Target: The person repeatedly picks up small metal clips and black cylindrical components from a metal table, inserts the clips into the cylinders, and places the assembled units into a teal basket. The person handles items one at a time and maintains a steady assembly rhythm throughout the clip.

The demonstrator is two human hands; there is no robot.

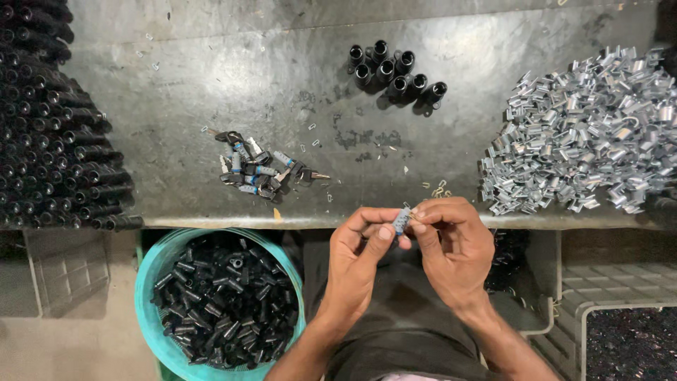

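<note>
Looking down over a person's shoulders, you see both hands meet just below the near edge of a scuffed, dull grey metal worktable (pixel 211 70). Pinched between them is a small lock cylinder (pixel 402 220), silvery with a bluish tint, short and ridged. The left hand (pixel 357 257) is curled, thumb and forefinger closed on the cylinder's lower end. The right hand (pixel 455 247) arches over from the other side, fingertips clamped on its upper end, wrist bent inward.

On the table, right of the hands, lies a large heap of shiny folded metal clips (pixel 585 127), angular and bright. Near the middle sits a small cluster of similar cylinders with keys (pixel 261 169). Farther back stand several glossy black tubular housings (pixel 395 70), open ends up. Along the left edge, many more black tubes (pixel 49 134) are stacked in rows. Below the table, left of the hands, a teal plastic bucket (pixel 144 282) is full of short black parts.
</note>
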